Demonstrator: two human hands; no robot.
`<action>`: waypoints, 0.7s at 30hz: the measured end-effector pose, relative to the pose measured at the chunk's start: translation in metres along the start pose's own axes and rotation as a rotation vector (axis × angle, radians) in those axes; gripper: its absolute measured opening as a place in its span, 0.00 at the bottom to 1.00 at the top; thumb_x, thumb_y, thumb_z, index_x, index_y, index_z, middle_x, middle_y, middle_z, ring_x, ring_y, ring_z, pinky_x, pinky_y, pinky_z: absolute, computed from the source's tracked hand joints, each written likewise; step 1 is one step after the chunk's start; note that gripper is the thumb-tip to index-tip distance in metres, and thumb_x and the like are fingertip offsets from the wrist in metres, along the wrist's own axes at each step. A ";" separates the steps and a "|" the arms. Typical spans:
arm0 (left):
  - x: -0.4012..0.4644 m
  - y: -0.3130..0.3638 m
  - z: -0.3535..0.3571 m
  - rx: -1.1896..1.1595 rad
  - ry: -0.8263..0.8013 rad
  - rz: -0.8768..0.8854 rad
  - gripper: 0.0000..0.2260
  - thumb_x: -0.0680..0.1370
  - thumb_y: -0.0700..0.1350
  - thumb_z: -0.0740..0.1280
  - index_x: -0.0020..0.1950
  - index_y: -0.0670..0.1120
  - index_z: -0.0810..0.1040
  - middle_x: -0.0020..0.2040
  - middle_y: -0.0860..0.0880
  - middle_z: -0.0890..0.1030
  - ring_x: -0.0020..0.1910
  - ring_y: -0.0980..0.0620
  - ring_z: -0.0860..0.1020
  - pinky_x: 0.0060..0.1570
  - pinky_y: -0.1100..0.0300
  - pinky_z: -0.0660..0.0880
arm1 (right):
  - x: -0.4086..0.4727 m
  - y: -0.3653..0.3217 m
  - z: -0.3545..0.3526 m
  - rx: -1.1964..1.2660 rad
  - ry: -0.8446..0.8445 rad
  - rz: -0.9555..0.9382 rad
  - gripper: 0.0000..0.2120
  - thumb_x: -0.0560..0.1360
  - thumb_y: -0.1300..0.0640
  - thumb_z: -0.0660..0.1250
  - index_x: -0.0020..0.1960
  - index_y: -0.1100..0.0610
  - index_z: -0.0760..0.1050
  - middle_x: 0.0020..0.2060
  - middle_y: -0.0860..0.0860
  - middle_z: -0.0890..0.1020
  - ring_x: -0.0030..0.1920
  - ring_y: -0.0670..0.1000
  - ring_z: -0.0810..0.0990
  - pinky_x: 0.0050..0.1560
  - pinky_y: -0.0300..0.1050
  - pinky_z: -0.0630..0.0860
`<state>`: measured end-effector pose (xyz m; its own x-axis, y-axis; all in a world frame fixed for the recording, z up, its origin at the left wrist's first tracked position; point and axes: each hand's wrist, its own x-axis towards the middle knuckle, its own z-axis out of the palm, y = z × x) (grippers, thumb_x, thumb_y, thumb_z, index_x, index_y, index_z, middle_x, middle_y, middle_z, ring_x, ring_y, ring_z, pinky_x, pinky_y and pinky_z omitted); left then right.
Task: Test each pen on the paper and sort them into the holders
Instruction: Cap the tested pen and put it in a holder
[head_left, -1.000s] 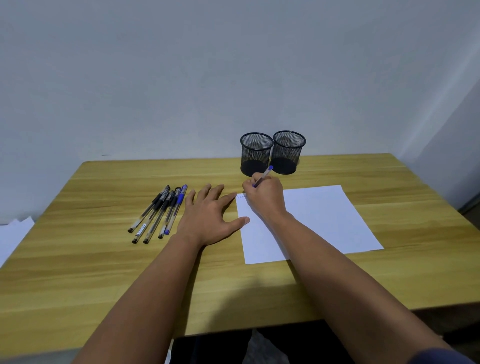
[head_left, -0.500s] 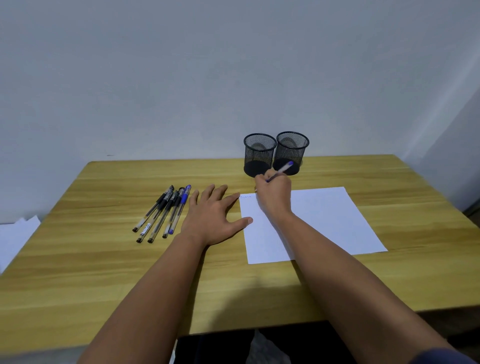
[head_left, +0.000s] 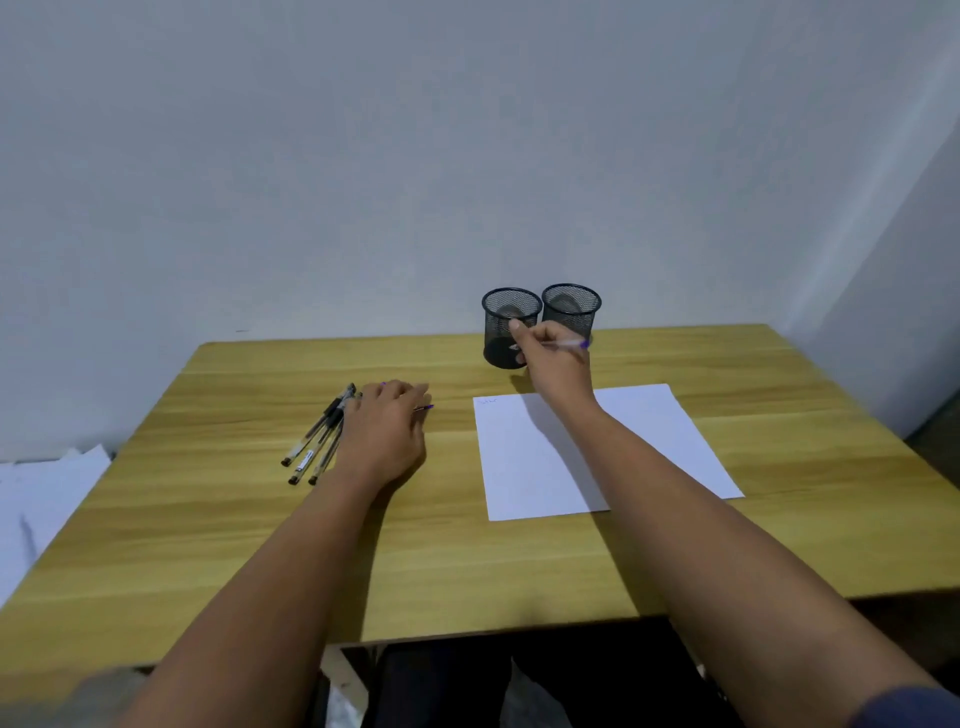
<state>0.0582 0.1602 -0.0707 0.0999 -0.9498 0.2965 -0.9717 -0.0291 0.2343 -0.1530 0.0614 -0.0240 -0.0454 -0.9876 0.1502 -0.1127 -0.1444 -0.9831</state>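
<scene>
My right hand (head_left: 553, 358) pinches the tested pen (head_left: 569, 343) beside the left holder (head_left: 498, 332), ready for dropping in, while my left hand (head_left: 384, 431) curls on the next pen (head_left: 423, 408) beside the paper (head_left: 644, 431).

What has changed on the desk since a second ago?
The right hand lifted its blue pen off the paper and carried it back to the two mesh holders. The left hand slid off the desk beside the paper onto the row of pens and now holds another blue one. Holders, paper and the other pens stayed put.
</scene>
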 end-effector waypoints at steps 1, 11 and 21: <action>-0.002 -0.002 -0.002 0.022 -0.017 -0.005 0.17 0.80 0.47 0.63 0.69 0.51 0.78 0.65 0.49 0.79 0.65 0.41 0.72 0.63 0.43 0.67 | -0.005 0.001 -0.003 0.047 -0.019 0.043 0.15 0.82 0.51 0.72 0.40 0.59 0.80 0.33 0.50 0.84 0.30 0.43 0.79 0.33 0.36 0.73; -0.004 0.014 -0.014 0.135 -0.045 -0.035 0.10 0.81 0.52 0.63 0.57 0.55 0.83 0.54 0.51 0.82 0.57 0.44 0.77 0.56 0.46 0.71 | -0.044 -0.001 -0.022 0.013 -0.125 0.142 0.10 0.80 0.58 0.74 0.46 0.65 0.81 0.36 0.53 0.86 0.26 0.47 0.77 0.26 0.38 0.73; -0.014 0.046 -0.055 -0.375 0.058 0.012 0.10 0.80 0.40 0.69 0.59 0.44 0.85 0.53 0.48 0.86 0.52 0.47 0.82 0.50 0.57 0.75 | -0.079 -0.033 -0.045 0.091 -0.305 0.184 0.06 0.79 0.60 0.72 0.50 0.63 0.84 0.40 0.56 0.89 0.31 0.48 0.82 0.32 0.39 0.75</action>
<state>0.0236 0.1893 -0.0136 0.1113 -0.9297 0.3510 -0.8281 0.1085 0.5499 -0.1907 0.1470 0.0018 0.2428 -0.9685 -0.0544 -0.0405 0.0459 -0.9981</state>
